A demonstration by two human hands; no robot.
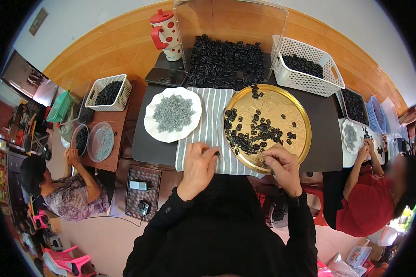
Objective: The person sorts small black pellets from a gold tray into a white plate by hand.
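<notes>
Over the near part of a grey-and-white striped cloth [208,120], my left hand [198,165] is closed, with a small black plastic part [217,153] between thumb and forefinger. My right hand [284,166] pinches at the near rim of a round gold tray [291,104]; what its fingertips hold, if anything, is too small to make out. Loose black plastic parts [259,134] lie scattered in the tray, thickest toward its near left. Left of the cloth, a white scalloped plate [152,124] carries a heap of small silvery screws [174,113].
A clear bin [231,18] of black oval parts stands at the back, beside a white basket [305,48]. A red-and-white tumbler [167,34] and a dark phone [165,76] sit back left. Two people work at side tables, one left [74,189], one right [367,198].
</notes>
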